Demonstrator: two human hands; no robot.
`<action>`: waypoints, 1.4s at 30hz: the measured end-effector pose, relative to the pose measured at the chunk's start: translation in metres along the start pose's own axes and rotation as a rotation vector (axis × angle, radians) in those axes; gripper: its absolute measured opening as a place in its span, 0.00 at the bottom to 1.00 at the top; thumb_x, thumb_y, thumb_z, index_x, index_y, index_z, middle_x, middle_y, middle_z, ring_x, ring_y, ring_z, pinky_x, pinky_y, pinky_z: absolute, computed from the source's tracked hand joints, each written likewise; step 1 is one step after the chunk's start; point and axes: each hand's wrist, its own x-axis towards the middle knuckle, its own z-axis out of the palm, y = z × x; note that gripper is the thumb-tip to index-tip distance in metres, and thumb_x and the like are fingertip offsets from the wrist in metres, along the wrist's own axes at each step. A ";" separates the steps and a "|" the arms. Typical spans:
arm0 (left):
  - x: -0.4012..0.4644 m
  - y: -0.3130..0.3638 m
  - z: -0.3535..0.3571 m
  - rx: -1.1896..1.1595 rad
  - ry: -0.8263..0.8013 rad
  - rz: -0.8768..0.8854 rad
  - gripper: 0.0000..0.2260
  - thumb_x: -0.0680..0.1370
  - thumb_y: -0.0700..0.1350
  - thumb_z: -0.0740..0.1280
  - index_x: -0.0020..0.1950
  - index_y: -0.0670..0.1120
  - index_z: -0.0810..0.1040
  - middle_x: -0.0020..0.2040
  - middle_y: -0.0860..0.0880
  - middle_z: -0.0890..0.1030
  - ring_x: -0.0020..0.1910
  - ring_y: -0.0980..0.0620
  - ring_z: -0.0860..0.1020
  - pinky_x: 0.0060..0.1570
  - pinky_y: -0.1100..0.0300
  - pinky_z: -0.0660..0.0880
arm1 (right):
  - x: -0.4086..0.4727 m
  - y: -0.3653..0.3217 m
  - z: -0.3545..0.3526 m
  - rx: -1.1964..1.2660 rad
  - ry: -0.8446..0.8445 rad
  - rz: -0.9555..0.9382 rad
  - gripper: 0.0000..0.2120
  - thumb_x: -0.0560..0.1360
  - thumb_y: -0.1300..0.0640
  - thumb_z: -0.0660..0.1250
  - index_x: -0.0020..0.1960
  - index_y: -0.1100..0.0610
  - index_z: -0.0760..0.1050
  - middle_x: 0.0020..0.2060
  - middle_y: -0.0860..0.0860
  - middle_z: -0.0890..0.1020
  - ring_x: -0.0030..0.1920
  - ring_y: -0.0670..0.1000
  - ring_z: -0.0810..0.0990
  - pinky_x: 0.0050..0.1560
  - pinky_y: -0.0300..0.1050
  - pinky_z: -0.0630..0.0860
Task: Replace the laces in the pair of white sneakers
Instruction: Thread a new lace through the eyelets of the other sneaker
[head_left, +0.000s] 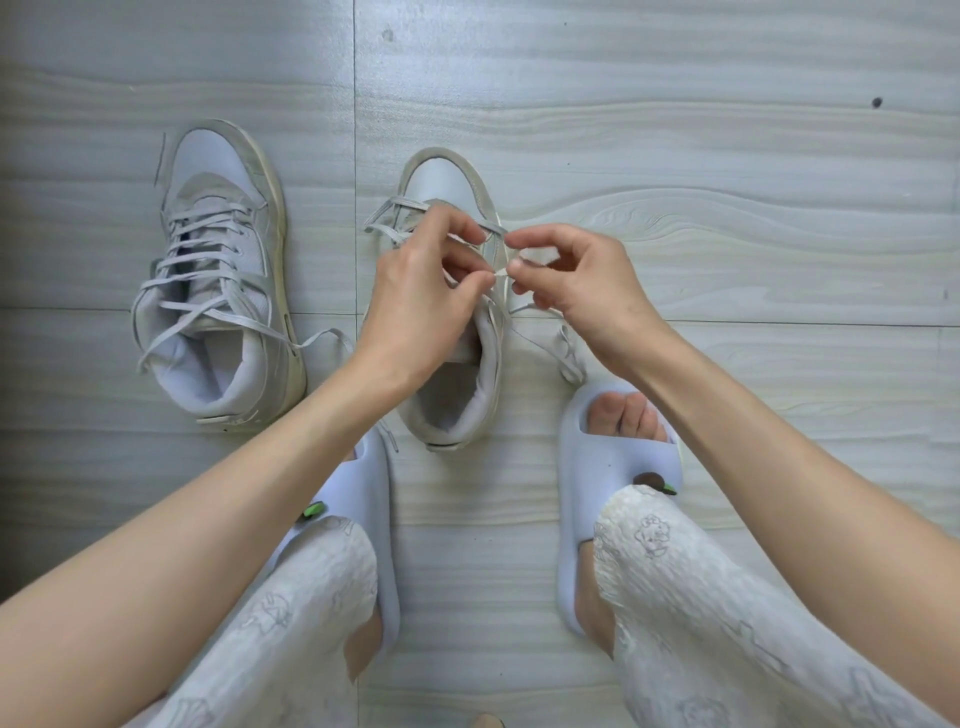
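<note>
Two white high-top sneakers stand on the floor, toes pointing away from me. The left sneaker (223, 270) is laced, its loose ends trailing to the right. The right sneaker (457, 384) sits between my feet, partly hidden under my hands. My left hand (421, 291) and my right hand (576, 280) meet above its eyelets, each pinching the white lace (501, 272) between thumb and forefinger. A loop of lace (387, 218) lies over the toe, and another length (566, 348) trails to the right.
Pale wood-grain floor tiles (675, 156) stretch all around. My feet in light slippers (608, 467) flank the right sneaker, and my patterned trouser legs (701, 597) fill the lower part of the view.
</note>
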 end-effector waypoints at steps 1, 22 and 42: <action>0.000 -0.001 -0.001 0.021 0.006 0.008 0.11 0.72 0.38 0.70 0.49 0.49 0.71 0.36 0.59 0.78 0.35 0.66 0.74 0.41 0.75 0.65 | 0.002 -0.001 0.001 -0.025 -0.010 -0.001 0.08 0.73 0.65 0.69 0.49 0.56 0.77 0.35 0.47 0.77 0.28 0.38 0.76 0.34 0.34 0.71; 0.023 -0.023 0.000 0.542 -0.021 -0.049 0.08 0.76 0.50 0.66 0.52 0.55 0.82 0.46 0.52 0.68 0.55 0.45 0.64 0.49 0.57 0.56 | 0.042 0.007 0.014 -0.387 -0.012 -0.024 0.11 0.70 0.65 0.66 0.50 0.54 0.78 0.40 0.44 0.77 0.33 0.41 0.71 0.44 0.40 0.71; 0.019 -0.047 -0.053 -0.948 0.278 -0.325 0.12 0.84 0.42 0.49 0.42 0.44 0.64 0.32 0.53 0.79 0.38 0.52 0.82 0.45 0.57 0.78 | 0.032 0.005 0.036 -0.295 -0.008 0.015 0.13 0.69 0.66 0.65 0.50 0.54 0.67 0.33 0.45 0.70 0.33 0.43 0.68 0.40 0.39 0.67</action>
